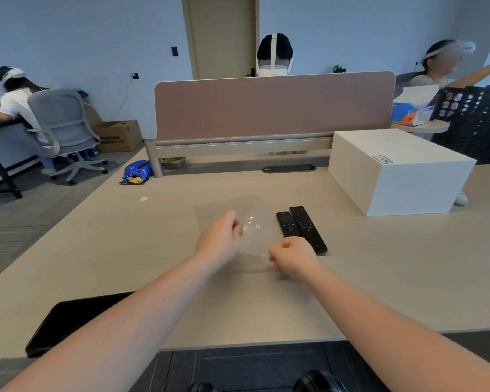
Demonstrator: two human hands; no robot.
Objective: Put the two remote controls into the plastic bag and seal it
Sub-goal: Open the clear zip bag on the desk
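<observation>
On the desk (pixel 125 250), the plastic bag (pixel 238 216) lies at the centre, with the two remote controls (pixel 301 227) side by side just to its right. Further right and behind stands a box (pixel 399 171). A tablet (pixel 68 321) lies at the near left edge. A partition screen (pixel 272 106) runs along the desk's far side.

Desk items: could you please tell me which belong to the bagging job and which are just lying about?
Job: plastic bag, held by left hand and right hand; two remote controls.
Lying about: white box, black tablet, blue packet.
</observation>
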